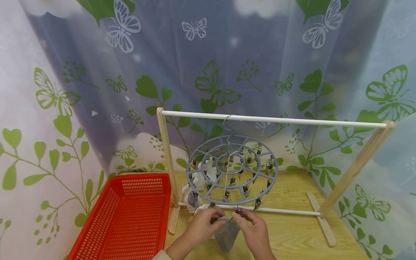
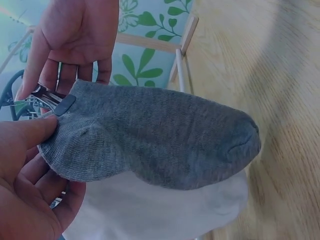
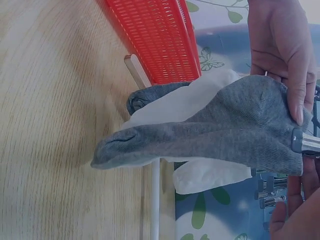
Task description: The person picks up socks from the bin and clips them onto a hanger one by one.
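Observation:
A grey ankle sock (image 2: 165, 135) hangs from a metal clip (image 2: 52, 100), whose dark tip bites its cuff. My left hand (image 1: 202, 224) pinches that cuff between thumb and fingers, just beside the clip. On the other side, my right hand (image 1: 255, 233) has its thumb at the clip's handle end, with the fingers curled behind. The clip hangs at the near rim of a round grey drying hanger (image 1: 276, 173). Behind the held sock, white socks (image 3: 212, 175) and another grey sock (image 3: 150, 95) show in the right wrist view.
A white rail (image 1: 292, 121) on wooden posts (image 1: 357, 166) carries the hanger by its hook. Several more clips dangle from its rings. At the left stands a red plastic basket (image 1: 165, 202). Everything stands on a wood-grain table (image 1: 292, 234) before a butterfly-patterned curtain (image 1: 247, 47).

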The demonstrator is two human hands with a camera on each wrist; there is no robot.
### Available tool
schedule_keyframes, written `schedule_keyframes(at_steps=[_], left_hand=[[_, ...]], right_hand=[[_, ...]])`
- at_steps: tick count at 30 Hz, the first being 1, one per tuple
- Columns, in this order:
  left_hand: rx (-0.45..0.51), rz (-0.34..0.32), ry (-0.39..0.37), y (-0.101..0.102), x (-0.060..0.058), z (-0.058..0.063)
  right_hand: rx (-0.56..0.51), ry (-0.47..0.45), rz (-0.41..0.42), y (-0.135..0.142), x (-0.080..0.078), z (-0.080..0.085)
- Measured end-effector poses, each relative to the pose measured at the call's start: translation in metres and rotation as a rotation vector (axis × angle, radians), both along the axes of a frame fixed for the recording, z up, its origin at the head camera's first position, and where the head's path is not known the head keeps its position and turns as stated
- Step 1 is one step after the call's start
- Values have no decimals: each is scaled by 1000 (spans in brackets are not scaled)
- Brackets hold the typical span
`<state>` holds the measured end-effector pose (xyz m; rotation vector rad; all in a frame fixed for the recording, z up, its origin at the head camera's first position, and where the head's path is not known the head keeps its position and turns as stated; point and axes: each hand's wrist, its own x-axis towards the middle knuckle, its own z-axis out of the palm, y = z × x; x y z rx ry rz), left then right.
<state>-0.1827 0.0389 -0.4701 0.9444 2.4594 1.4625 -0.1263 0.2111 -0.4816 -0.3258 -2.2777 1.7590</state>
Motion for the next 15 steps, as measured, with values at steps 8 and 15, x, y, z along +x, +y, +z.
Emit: schedule_keyframes(at_steps=[8,15], left_hand=[[62,-9,-43,-5,-2,-4],[52,15,0,-7,-2,-8]], right_hand=[[-21,-16,5,-2,0,1],[-57,1,4,-2,1,-1]])
